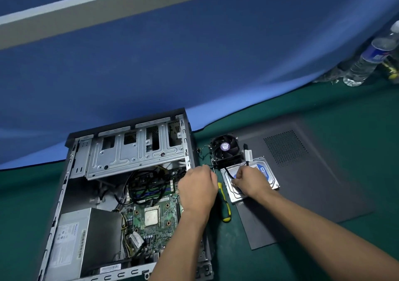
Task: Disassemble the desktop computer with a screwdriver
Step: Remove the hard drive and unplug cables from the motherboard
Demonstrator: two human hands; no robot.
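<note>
Desktop computer (pixel 121 194): open case flat on green mat (pixel 323 112), long axis running away from me. Screwdriver (pixel 223 203): on mat just right of case, handle toward me. Hard drive (pixel 267 172): blue label, "WD" readable. My left hand (pixel 197 189): fingers curled at case edge; contents hidden. My right hand (pixel 251 182): pinching black cable (pixel 228 172) over drive.

Left hand (pixel 197 189) knuckles up with fingers curled under, right hand (pixel 250 181) fingers pinched, both forearms extended
</note>
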